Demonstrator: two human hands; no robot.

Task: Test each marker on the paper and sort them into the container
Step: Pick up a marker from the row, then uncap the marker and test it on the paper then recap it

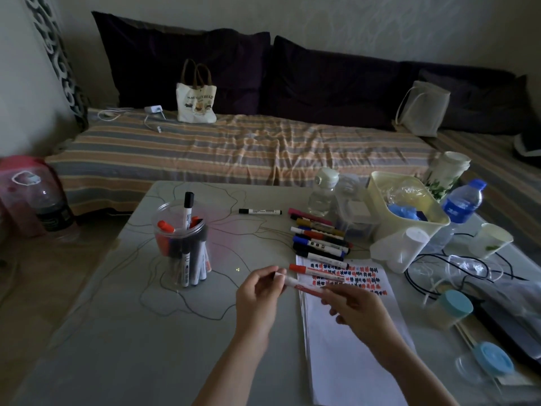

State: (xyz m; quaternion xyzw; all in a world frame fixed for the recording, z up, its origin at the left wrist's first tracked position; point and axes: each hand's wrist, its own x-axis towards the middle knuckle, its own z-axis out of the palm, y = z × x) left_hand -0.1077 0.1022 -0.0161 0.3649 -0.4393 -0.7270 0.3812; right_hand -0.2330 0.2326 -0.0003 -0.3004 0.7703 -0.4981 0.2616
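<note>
Both my hands hold one red marker level above the table's front. My left hand pinches its white end, and my right hand grips the red part. Under them lies white paper with rows of red and dark test marks along its top. A clear plastic container with several markers stands to the left. Several loose markers lie in a pile beyond the paper, another red one rests on the paper's top, and a black one lies apart.
A cream bin, water bottles, cups, cables and blue-lidded jars crowd the table's right side. A red-lidded bottle stands on the floor at left. A striped bed with a tote bag lies beyond the table.
</note>
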